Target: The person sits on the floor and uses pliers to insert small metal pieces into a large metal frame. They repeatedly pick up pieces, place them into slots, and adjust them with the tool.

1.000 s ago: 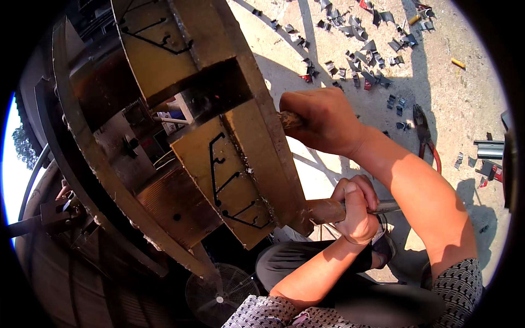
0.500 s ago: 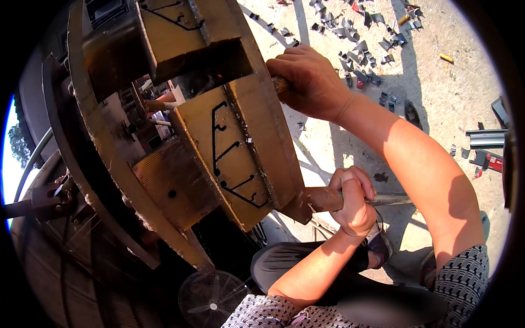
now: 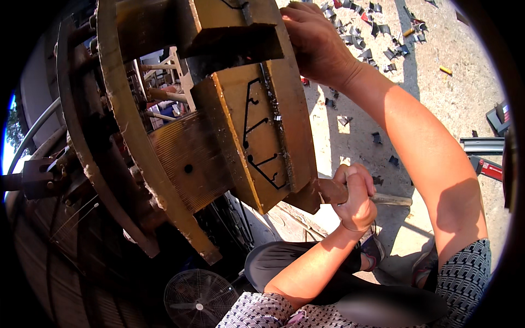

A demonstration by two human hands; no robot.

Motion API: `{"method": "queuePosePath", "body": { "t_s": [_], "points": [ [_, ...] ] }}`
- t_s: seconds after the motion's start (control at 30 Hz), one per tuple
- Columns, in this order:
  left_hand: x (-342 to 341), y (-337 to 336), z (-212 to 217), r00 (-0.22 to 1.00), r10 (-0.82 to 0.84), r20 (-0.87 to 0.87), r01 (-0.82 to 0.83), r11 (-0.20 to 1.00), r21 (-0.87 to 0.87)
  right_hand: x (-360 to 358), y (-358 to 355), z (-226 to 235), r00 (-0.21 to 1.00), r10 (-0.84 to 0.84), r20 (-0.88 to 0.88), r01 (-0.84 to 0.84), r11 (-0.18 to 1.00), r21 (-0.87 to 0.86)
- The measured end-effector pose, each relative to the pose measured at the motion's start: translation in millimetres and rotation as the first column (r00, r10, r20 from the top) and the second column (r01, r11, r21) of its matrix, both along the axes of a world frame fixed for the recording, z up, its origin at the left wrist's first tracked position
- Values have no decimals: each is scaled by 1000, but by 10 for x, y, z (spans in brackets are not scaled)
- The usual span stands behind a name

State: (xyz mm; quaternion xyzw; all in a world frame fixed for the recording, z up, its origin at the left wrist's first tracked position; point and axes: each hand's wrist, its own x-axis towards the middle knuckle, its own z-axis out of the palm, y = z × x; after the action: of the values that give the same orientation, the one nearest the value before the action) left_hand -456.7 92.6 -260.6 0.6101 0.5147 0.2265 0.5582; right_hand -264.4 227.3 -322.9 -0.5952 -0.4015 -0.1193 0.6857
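Observation:
A large brown metal machine wheel (image 3: 303,134), with yellowish die blocks (image 3: 235,158) cut with black profile-shaped slots, fills the left and middle of the head view. My left hand (image 3: 356,198) is closed round a rusty handle (image 3: 331,191) at the wheel's lower right corner. A thin rod (image 3: 394,200) sticks out to the right of that hand. Farther up, my right hand (image 3: 317,46) is closed against the wheel's right side, its fingers curled partly behind the edge. The stub it gripped in the earlier frame is now hidden by hand and wheel.
Many dark cut profile pieces (image 3: 361,41) lie scattered on the sunlit concrete floor (image 3: 437,104). Longer grey profiles (image 3: 482,145) lie at the right edge. A round fan (image 3: 199,306) stands low at the left, below the machine's shaft joint (image 3: 41,176).
The wheel and its die blocks have shifted up and to the right in view. My right hand has moved up with the wheel's edge; my left hand keeps its hold, almost in place.

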Motion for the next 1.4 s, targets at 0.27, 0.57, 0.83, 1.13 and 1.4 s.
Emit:
{"method": "queuePosePath", "body": {
  "t_s": [0.27, 0.57, 0.83, 1.13, 1.4],
  "points": [
    [8, -6, 1, 999, 35, 1, -35, 999, 16, -175, 46, -45, 999, 31, -25, -30, 999, 41],
    [14, -21, -14, 998, 37, 47, -35, 999, -34, -242, -19, -147, 988, 145, -46, -140, 986, 85],
    [-68, 9, -35, 999, -38, 27, 36, 998, 56, -1078, -473, -113, 858, 290, -424, -338, 940, -41],
    [-7, -2, -29, 1000, 24, 5, -24, 1000, 6, -574, -614, -289, 953, 264, -149, -289, 940, -182],
    [-54, 42, -88, 998, -66, -18, 67, 992, 106, -464, -697, -397, 953, 285, -101, -302, 916, -263]
  ]
}}
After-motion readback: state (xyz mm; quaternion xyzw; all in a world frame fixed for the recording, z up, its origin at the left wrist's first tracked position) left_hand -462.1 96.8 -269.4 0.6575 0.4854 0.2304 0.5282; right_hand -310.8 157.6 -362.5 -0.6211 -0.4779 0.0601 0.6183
